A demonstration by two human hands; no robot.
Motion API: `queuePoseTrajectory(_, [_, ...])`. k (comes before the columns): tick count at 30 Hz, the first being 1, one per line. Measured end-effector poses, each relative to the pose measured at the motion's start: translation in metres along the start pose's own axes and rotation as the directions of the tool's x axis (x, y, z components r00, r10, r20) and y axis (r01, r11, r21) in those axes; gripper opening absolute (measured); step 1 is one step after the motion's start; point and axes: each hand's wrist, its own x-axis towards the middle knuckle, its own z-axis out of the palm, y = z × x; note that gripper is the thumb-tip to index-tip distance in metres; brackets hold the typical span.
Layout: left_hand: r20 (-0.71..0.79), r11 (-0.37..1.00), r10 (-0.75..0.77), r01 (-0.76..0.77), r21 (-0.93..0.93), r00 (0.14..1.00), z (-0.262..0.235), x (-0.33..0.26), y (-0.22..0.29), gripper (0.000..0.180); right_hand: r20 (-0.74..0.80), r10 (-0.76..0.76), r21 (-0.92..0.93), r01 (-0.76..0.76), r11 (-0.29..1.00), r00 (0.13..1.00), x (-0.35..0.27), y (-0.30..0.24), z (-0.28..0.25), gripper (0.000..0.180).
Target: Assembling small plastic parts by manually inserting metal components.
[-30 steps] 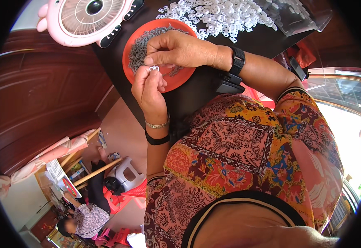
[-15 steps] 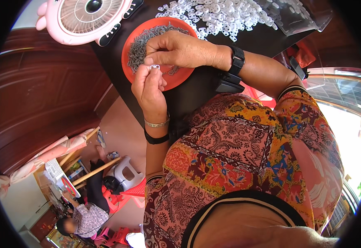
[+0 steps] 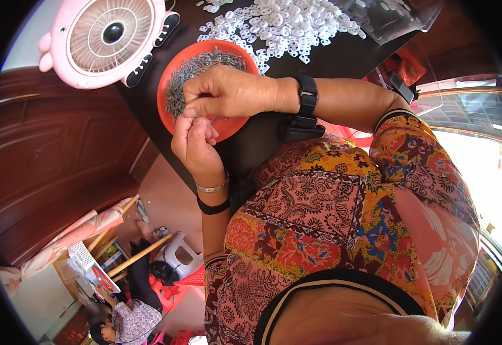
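Note:
My left hand (image 3: 197,145) and my right hand (image 3: 228,92) meet fingertip to fingertip over the near rim of an orange-red bowl (image 3: 162,94). Many small grey screw-like pieces (image 3: 175,92) fill the bowl. My left thumb and index finger are pinched together; a small white plastic piece showed there half a second ago, and the fingers now mostly cover it. The right hand's thumb and index finger are pinched too, touching the left fingertips. Whatever sits between the right fingers is hidden.
Beyond the bowl lies a pile of white two-holed plastic pieces (image 3: 288,26) on the dark table (image 3: 248,138), beside a clear plastic bag (image 3: 380,23). A pink animal-shaped fan (image 3: 72,49) stands at far left. Down on the left sits another person (image 3: 136,319) near a grey stool (image 3: 182,257).
The bowl, fan and pile sit lower and further left in the picture. The right fingers have closed over the left fingertips, covering the white plastic piece.

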Motion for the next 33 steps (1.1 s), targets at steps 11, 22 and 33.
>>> queuePoseTrajectory(11, [0.048, 0.998, 0.011, -0.008, -0.061, 0.999, 0.0, 0.007, 0.0, 0.011, -0.219, -0.078, -0.296, 0.01, 0.955, 0.973, 0.009, 0.004, -0.042, 0.024])
queuePoseTrajectory(22, [0.035, 0.991, -0.033, 0.037, -0.127, 0.999, -0.004, 0.007, 0.002, 0.011, -0.366, 0.019, -0.891, -0.356, 0.28, 0.93, -0.025, 0.012, -0.149, 0.014])
queuePoseTrajectory(33, [0.021, 0.987, -0.059, 0.061, -0.15, 0.998, 0.0, 0.007, 0.004, 0.016, -0.206, 0.142, -0.943, -0.235, 0.234, 0.968, -0.026, 0.04, -0.144, 0.018])
